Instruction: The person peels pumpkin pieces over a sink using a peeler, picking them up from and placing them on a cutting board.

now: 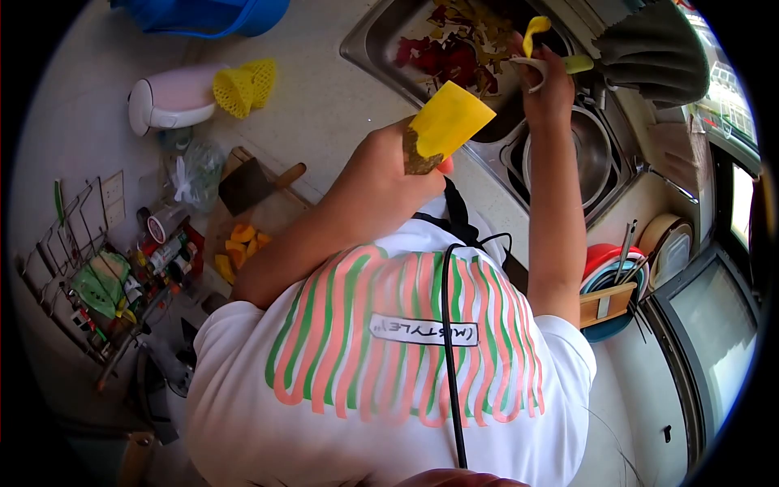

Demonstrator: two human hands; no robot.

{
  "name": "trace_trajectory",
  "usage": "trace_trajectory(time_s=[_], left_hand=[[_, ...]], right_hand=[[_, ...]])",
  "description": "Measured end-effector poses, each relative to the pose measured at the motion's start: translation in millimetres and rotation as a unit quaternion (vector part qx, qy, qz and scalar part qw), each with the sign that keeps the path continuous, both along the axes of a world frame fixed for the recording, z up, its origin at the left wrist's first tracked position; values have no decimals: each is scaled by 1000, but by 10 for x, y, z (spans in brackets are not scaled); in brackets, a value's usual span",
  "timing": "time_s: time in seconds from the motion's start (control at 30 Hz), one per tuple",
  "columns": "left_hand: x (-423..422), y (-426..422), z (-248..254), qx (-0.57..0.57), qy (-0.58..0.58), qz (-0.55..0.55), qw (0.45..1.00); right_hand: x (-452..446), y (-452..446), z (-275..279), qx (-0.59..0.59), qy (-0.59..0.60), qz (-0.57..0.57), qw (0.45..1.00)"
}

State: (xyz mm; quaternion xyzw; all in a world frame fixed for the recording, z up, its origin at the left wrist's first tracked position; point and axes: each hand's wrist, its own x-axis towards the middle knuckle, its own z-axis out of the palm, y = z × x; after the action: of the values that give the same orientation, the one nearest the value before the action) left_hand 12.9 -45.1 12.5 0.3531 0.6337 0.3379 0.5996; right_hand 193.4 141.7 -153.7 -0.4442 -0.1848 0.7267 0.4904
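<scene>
My left hand (pixel 385 174) is closed round a yellow block of what looks like pumpkin (pixel 454 118), with rough brown-green skin on its lower end. Up at the sink, my right hand (pixel 548 93) grips a peeler (pixel 531 66) with a pale body and a light green handle end. A curled yellow strip (pixel 535 34) sticks up beside the peeler. The peeler and the block are apart. Red and yellow peelings (pixel 448 61) lie in the sink basin (pixel 375 47).
A cleaver (pixel 246 187) and orange chunks (pixel 241 246) lie on a board at the left. Beyond are a pink-white appliance (pixel 174 97), yellow netting (pixel 243 88) and a bottle rack (pixel 114 276). A metal bowl (pixel 580 154) and stacked basins (pixel 604 260) are at the right.
</scene>
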Motion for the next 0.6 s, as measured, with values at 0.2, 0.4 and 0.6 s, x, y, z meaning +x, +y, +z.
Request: trace_trajectory(time_s=[0.2,0.4,0.6], left_hand=[[-40,52,-290,79,26,17,996],[28,216,-523,199,19,92,975],[132,369,-488,221,-188,185,939]], right_hand=[[-130,-216,277,104,-143,147,973],[-232,-640,677,114,-62,200,971],[-232,-1048,973,32,37,269,962]])
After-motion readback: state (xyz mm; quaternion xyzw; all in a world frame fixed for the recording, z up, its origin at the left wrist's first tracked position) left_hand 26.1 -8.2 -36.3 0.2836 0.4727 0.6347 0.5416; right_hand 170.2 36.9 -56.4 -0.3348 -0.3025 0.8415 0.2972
